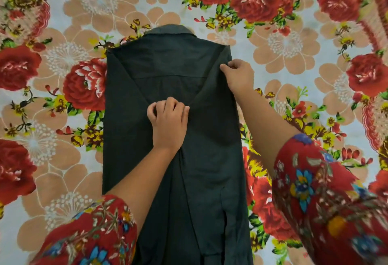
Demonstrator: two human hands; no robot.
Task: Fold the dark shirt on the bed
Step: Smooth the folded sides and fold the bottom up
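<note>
The left hand (168, 124) pinches cloth at the middle of the dark shirt (130, 138), fingers curled shut; the right hand (239, 75) nips the shirt's right edge below the shoulder; the shirt lies back-up on the flowered bed (63, 23), collar farthest, hem cut off; fingertips partly hidden

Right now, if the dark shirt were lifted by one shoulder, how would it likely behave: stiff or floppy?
Probably floppy: the dark shirt lies flat and creased on the bedsheet, following its folds. It would likely sag and unfold, since only the left hand and right hand pin the folded sides. It looks thin, so probably light.
</note>
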